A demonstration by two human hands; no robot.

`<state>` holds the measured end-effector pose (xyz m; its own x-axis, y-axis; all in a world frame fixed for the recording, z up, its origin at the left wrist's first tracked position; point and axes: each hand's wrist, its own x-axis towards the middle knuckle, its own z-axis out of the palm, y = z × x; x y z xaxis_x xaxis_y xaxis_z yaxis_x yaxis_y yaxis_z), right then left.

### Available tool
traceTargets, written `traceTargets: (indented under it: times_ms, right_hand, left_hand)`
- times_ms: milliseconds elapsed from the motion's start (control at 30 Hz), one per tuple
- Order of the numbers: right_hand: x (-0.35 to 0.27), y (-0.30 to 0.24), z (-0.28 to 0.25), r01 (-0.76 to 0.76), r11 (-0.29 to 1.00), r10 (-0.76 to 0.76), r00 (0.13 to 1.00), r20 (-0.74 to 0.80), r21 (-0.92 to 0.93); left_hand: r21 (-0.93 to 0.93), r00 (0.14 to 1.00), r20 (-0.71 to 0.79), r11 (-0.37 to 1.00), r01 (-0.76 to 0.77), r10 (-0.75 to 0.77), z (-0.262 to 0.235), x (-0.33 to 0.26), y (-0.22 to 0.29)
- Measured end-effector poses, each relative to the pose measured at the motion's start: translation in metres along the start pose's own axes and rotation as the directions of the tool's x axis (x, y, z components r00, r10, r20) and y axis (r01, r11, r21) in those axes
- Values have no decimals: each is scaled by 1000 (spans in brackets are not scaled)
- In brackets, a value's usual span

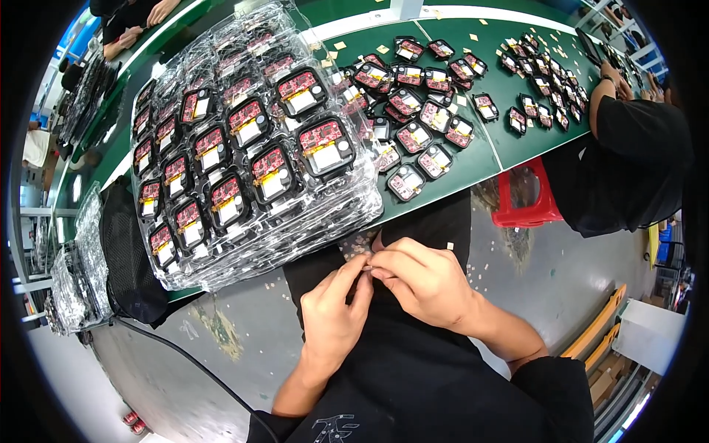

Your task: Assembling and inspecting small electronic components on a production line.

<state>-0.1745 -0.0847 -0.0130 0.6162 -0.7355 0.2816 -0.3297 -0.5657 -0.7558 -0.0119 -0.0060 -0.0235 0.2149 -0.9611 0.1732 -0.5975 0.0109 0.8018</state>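
Left hand (332,314) and right hand (427,284) meet, grips pinched on a tiny piece (367,268), unidentifiable; light, steady fingertips should serve best.

Fwd-L of the fingers (342,280), tray stack (317,215) stands tall; low route blocked, pass overhead only. Straight fwd, just past edge of bench (470,159), loose units (413,137) heaped, in the way. Fwd-R, mostly bare strip of bench betw. heap & far cluster (541,85), OK to cross. R, open air over floor (509,284); red stool (526,214) beyond, fwd-R.
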Motion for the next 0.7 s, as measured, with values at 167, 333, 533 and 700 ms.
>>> traceTargets:
  times_ms: [167, 333, 533, 700]
  right_hand:
    - [2, -4, -8, -380, 837, 375, 922, 93, 393]
    - [-4, -3, -9, -440, 794, 416, 896, 154, 419]
    - [-7, -6, -10, -440, 808, 426, 896, 128, 390]
    - [-10, -9, 1, -330, 850, 354, 935, 20, 410]
  left_hand:
    - [-531, 894, 190, 723, 442, -406, -2, 1, -2]
    - [-662, 891, 232, 609, 438, -389, 0, -1, -8]
    - [-701, 887, 195, 573, 425, -419, 0, 0, -8]
    - [-654, 906, 138, 650, 386, -399, 4, -3, -8]
